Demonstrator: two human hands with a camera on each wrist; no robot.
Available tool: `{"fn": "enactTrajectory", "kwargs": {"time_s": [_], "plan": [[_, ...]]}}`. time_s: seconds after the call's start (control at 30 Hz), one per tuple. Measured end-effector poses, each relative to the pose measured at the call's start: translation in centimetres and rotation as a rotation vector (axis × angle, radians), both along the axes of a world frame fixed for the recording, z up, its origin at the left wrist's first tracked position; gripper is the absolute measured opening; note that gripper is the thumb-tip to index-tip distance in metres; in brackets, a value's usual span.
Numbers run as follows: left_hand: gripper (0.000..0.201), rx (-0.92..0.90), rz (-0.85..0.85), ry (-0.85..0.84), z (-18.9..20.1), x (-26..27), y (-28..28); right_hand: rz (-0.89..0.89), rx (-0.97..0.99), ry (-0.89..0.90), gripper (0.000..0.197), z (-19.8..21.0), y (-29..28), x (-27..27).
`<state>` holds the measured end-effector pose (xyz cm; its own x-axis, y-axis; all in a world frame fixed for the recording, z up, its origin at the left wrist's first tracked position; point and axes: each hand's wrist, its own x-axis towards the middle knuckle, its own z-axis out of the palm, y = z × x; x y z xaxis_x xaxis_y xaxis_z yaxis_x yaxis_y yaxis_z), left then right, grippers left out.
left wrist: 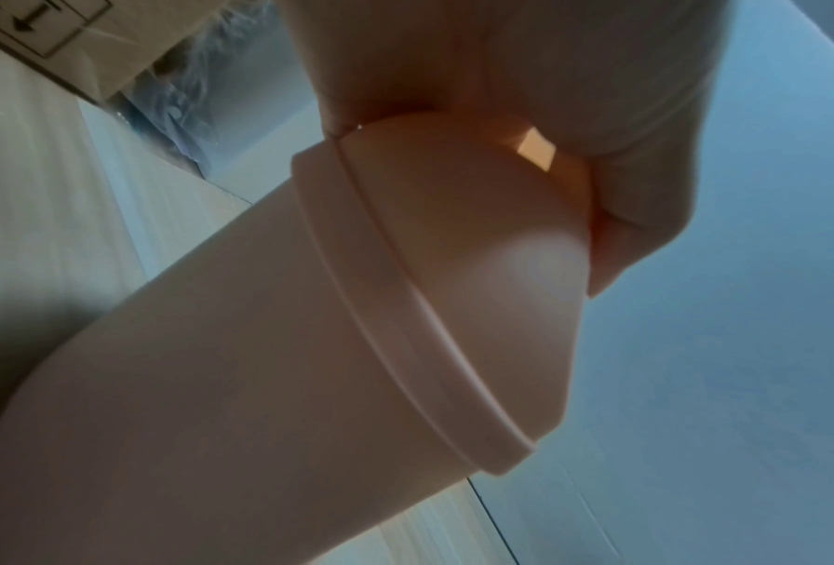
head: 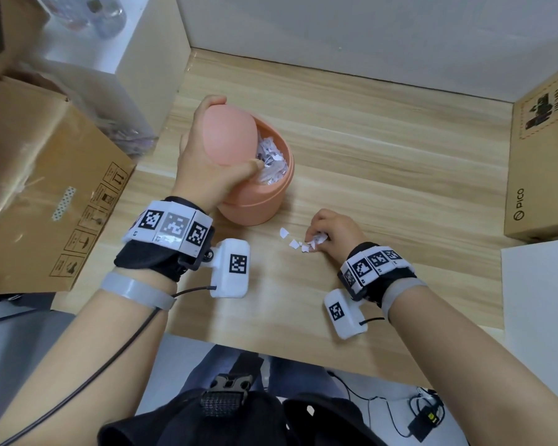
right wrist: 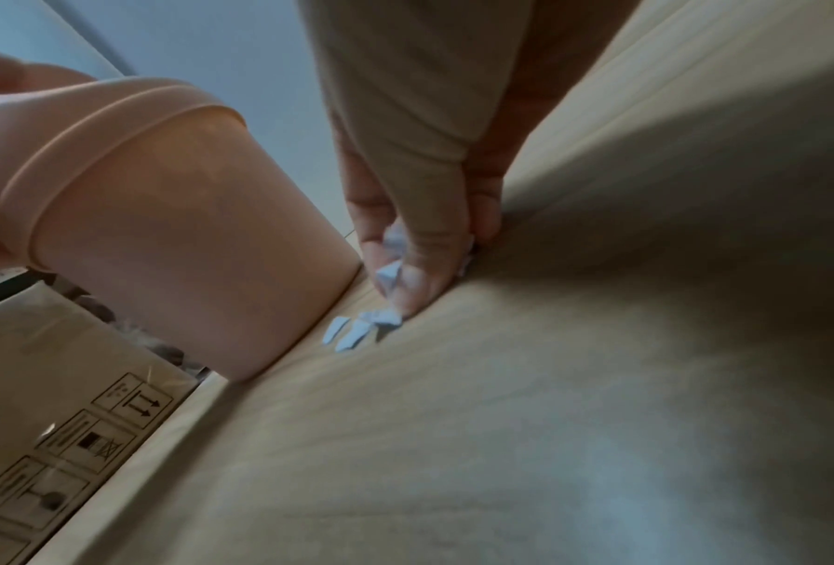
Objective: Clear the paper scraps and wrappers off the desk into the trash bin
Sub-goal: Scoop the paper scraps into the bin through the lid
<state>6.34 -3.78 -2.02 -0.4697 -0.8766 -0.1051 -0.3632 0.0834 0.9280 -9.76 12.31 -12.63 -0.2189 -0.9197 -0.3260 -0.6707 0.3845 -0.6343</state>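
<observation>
Scraps [head: 298,243] on tabletop [head: 384,175] near pink bin [head: 264,201]. Right hand [head: 331,231] grip pinching wad; gather stragglers first. Left hand [head: 203,156] grip clasping swing lid [head: 229,133], tilted open; bin nearly full.

The left wrist view looks up along a pink trash bin [left wrist: 202,382] that stands on a light wooden desk [left wrist: 33,198]. The left hand [left wrist: 526,95] curls over its domed lid [left wrist: 478,244], the fingers wrapped round the lid's far edge. Behind the bin, at the upper left, sits a cardboard box [left wrist: 62,42] with printed arrows, crumpled clear plastic [left wrist: 183,88] just beside it.
</observation>
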Motion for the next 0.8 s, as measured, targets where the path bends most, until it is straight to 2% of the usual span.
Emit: {"fn": "enactTrajectory", "kwargs": {"time_s": [0.1,0.2,0.27,0.33,0.43,0.57,0.67,0.8], "plan": [[0.08,0.021,-0.006,0.007,0.2,-0.1,0.4,-0.035,-0.004,0.04,0.012,0.2,-0.3,0.3],[0.077,0.054,0.001,-0.024,0.4,-0.3,0.7,0.042,0.122,0.158,0.016,0.6,-0.9,0.3],[0.077,0.057,0.008,-0.055,0.4,-0.3,0.7,-0.002,0.18,0.162,0.016,0.9,-1.0,-0.1],[0.076,0.059,0.013,-0.076,0.6,-0.3,0.7,-0.176,0.172,0.048,0.015,1.7,-0.8,-0.6],[0.077,0.069,0.019,-0.1,0.9,-0.3,0.7,-0.392,0.042,-0.164,0.031,4.8,-1.5,-1.4],[0.081,0.059,0.022,-0.119,0.9,-0.2,0.7,-0.382,-0.17,-0.335,0.027,10.9,-5.6,-0.9],[0.081,0.076,0.013,-0.121,0.9,-0.2,0.7,-0.327,-0.233,-0.24,0.017,13.6,-8.6,0.3],[0.081,0.093,0.0,-0.133,1.2,-0.1,0.8,-0.221,-0.07,-0.043,0.021,14.8,-10.2,1.2]]}}
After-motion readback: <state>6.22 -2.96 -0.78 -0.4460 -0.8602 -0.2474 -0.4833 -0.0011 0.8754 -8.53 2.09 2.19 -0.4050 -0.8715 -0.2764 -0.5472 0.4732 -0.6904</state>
